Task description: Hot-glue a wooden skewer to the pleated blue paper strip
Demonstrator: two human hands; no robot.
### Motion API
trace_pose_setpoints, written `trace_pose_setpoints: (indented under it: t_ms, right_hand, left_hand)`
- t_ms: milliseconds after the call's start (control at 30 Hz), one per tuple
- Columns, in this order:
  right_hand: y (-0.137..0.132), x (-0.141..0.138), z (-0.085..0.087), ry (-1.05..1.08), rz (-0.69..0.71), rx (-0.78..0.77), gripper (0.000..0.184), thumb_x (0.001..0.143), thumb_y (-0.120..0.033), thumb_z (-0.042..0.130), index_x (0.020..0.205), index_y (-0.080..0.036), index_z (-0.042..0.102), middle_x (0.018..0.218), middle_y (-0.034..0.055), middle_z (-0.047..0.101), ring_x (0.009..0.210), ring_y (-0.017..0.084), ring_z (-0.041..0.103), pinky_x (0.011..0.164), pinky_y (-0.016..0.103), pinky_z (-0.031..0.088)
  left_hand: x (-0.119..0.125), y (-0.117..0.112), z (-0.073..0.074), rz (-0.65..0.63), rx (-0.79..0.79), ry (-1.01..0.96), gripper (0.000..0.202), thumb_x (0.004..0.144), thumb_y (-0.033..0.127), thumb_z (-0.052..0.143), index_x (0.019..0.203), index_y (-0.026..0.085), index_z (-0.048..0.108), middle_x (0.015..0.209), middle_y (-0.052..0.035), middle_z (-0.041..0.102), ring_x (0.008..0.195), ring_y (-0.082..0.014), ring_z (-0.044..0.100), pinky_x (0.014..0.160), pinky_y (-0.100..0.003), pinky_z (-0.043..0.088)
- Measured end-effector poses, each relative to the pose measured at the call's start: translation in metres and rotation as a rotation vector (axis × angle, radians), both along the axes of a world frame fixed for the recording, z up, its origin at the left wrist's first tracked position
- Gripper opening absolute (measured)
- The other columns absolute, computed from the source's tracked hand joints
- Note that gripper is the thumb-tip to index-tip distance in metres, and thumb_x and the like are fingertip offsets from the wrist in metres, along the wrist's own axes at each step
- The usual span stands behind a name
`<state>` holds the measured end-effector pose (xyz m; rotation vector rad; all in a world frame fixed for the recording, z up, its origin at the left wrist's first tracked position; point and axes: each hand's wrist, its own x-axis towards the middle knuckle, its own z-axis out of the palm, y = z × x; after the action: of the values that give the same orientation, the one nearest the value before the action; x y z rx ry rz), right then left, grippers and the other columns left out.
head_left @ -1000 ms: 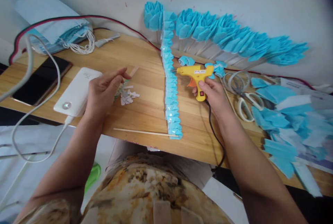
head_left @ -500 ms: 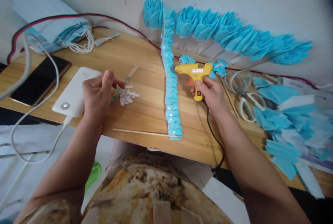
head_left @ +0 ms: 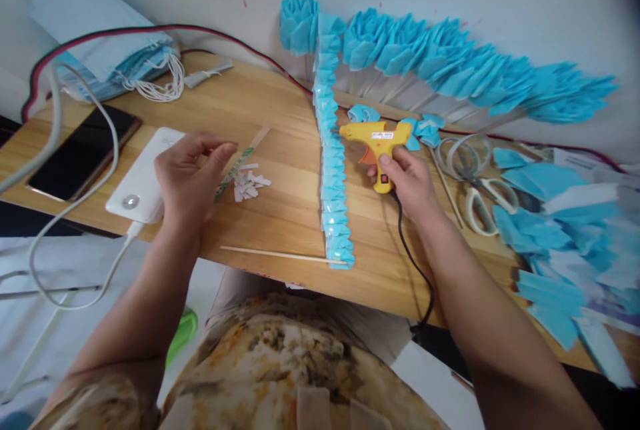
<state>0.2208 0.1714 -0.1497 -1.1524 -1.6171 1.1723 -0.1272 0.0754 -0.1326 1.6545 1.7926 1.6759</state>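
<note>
A yellow hot glue gun (head_left: 384, 143) is gripped in my right hand (head_left: 407, 177), with its nozzle at the right edge of the blue pleated strip (head_left: 333, 157). The strip runs lengthwise over the table, and shiny glue spots show along it. Across its near end lies a thin wooden stick (head_left: 273, 254). My left hand (head_left: 187, 177) hovers left of the strip, its thumb and forefinger brought together; whether anything is between them is hidden. Close to it lie small white paper bits (head_left: 247, 187) and a green-printed paper wrapper (head_left: 239, 167).
Blue fabric flowers (head_left: 445, 57) on sticks lean along the wall. Scissors (head_left: 483, 197), clear tape rolls (head_left: 457, 157) and blue scraps (head_left: 570, 237) lie right. At left are a power bank (head_left: 143, 177), a phone (head_left: 83, 150), stacked masks (head_left: 95, 23) and cables.
My left thumb has tipped over to the right and the fingers have drawn in toward it. My right hand and the glue gun hold the same place at the strip.
</note>
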Motion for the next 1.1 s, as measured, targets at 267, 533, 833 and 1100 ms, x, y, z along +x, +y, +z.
trace_pose_setpoints:
  t_ms: [267,533,833,1100]
  right_hand:
    - [-0.001,0.0,0.001,-0.006,-0.011,-0.003,0.051,0.082,-0.073,0.073,0.072,-0.026,0.058,0.069,0.0016,0.067,0.061,0.017,0.058,0.055,0.035,0.044]
    - [-0.002,0.0,0.001,0.023,-0.011,-0.019,0.05,0.081,-0.073,0.074,0.073,-0.026,0.059,0.07,0.0011,0.067,0.06,0.017,0.058,0.054,0.034,0.044]
    - [-0.002,0.0,0.004,0.012,-0.008,-0.016,0.044,0.082,-0.068,0.076,0.079,-0.026,0.063,0.072,0.0,0.069,0.061,0.016,0.059,0.055,0.033,0.046]
    - [0.003,-0.002,0.016,0.01,-0.007,-0.083,0.034,0.083,-0.054,0.077,0.078,-0.025,0.06,0.073,-0.0002,0.067,0.064,0.016,0.059,0.058,0.031,0.047]
  left_hand:
    - [0.006,-0.006,0.033,-0.096,-0.319,0.514,0.034,0.103,0.032,0.047,0.119,0.023,0.076,0.109,-0.0043,0.08,0.1,-0.0234,0.073,0.089,-0.037,0.054]
    - [0.0,0.013,0.013,-0.332,-0.489,0.832,0.049,0.1,0.026,0.036,0.132,0.018,0.071,0.128,-0.0116,0.074,0.115,-0.0316,0.067,0.098,-0.045,0.053]
    - [0.004,-0.018,0.026,-0.209,-0.246,0.629,0.036,0.102,0.029,0.044,0.12,0.023,0.075,0.121,-0.0103,0.076,0.109,-0.0301,0.07,0.094,-0.046,0.054]
    - [0.056,-0.06,0.023,-0.33,0.004,0.302,0.008,0.094,0.02,0.072,0.088,0.022,0.076,0.075,0.0,0.075,0.068,-0.0155,0.069,0.068,-0.029,0.051]
